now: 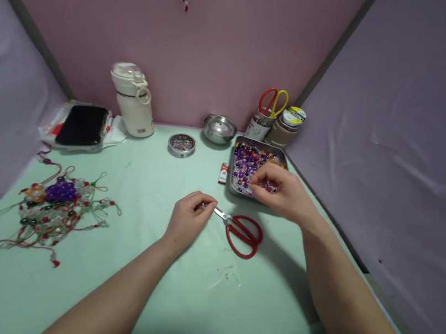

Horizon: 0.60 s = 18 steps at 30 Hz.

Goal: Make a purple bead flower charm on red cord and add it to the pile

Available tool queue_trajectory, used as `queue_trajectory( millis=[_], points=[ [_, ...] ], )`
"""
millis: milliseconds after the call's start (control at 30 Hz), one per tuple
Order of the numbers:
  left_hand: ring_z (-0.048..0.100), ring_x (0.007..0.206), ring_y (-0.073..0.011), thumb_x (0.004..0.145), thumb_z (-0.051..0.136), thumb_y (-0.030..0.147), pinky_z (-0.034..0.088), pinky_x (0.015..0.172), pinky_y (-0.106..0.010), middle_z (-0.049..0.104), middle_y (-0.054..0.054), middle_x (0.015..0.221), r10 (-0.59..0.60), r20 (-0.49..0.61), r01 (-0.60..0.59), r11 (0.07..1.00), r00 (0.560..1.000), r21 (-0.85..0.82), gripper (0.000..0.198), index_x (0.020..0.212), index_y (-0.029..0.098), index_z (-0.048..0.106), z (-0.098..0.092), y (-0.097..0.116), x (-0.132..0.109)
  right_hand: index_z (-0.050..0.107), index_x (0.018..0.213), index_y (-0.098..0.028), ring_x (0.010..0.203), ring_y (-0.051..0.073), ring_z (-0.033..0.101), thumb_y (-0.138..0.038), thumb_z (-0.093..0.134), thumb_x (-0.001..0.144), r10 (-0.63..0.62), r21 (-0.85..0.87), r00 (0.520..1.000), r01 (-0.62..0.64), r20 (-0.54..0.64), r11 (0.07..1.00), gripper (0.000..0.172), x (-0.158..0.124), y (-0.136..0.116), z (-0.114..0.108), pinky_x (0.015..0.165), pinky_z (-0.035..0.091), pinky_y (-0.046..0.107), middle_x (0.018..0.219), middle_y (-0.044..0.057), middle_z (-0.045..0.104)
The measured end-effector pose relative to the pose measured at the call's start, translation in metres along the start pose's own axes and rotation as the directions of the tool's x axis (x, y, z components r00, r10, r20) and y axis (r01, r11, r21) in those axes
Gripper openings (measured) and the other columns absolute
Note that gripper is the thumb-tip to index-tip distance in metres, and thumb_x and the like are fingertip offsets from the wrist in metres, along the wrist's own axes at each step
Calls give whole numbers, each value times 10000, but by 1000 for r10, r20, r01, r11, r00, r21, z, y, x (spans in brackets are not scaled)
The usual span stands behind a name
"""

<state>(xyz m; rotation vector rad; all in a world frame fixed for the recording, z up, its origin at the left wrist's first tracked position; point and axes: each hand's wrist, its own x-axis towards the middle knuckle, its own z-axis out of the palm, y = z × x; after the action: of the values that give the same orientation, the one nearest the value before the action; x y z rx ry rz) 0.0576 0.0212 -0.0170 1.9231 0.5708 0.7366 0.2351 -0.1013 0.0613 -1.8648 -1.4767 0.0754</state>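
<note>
My left hand (189, 219) rests low over the table with thumb and forefinger pinched. A small shiny bit, perhaps a clear bead, glints between its fingers, too small to be sure of. Just beside its fingertips lie red-handled scissors (245, 236), their blade tips hidden by the hand. My right hand (279, 189) is held over the near right part of a metal tray (233, 190) of mixed beads (244, 172), mostly purple and clear. Its thumb and forefinger are pinched together; whatever they hold cannot be made out.
A red-and-white lighter (223, 173) lies left of the tray. Behind stand a metal bowl (219, 129), a round case (182, 145), a scissors-filled jar (258, 127), a lidded jar (284, 129) and a cream bottle (134, 102). Beaded strings (54, 214) and a black device (82, 125) are left.
</note>
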Motion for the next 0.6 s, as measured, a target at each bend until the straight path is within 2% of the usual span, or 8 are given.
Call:
queue_trajectory(
  millis=[100, 167, 300, 400, 600],
  points=[
    [517, 600, -106, 820, 582, 262, 414, 586, -243, 638, 1, 710, 30, -22, -30, 999, 999, -11, 140, 770, 189, 690, 0, 0, -2, 620, 747, -196, 686, 131, 527, -184, 604, 769, 94, 261, 995, -80, -42, 962, 29, -26, -10, 33, 619, 413, 260, 774, 8, 592],
    [517, 602, -104, 820, 586, 250, 410, 589, -241, 644, -2, 722, 52, -21, -52, 998, 998, -17, 132, 774, 184, 691, 1, 0, -4, 620, 735, -192, 671, 123, 516, -225, 618, 776, 223, 436, 970, -162, -93, 885, 53, -39, -7, 58, 606, 404, 253, 756, -1, 573],
    [519, 605, -103, 832, 574, 235, 404, 595, -244, 649, -11, 730, 99, -11, -100, 995, 995, -22, 139, 774, 176, 686, 0, 0, -8, 632, 783, -199, 543, 79, 416, -330, 676, 756, 482, 735, 876, -331, 7, 592, 142, -48, 4, 85, 539, 366, 231, 682, -45, 524],
    [548, 644, -116, 843, 563, 236, 416, 612, -250, 659, -20, 748, 125, -18, -125, 992, 992, -13, 145, 780, 178, 681, 0, 1, -9, 634, 788, -193, 504, 74, 371, -372, 715, 720, 544, 800, 837, -371, 67, 472, 208, -48, 8, 89, 494, 334, 221, 609, -61, 479],
    [576, 679, -124, 850, 562, 222, 421, 616, -248, 665, -20, 761, 142, -46, -143, 990, 989, -16, 134, 783, 183, 672, 3, 2, -9, 630, 797, -188, 500, 70, 366, -392, 732, 712, 547, 796, 831, -395, 97, 458, 244, -49, 10, 91, 481, 309, 210, 582, -67, 473]
  ],
)
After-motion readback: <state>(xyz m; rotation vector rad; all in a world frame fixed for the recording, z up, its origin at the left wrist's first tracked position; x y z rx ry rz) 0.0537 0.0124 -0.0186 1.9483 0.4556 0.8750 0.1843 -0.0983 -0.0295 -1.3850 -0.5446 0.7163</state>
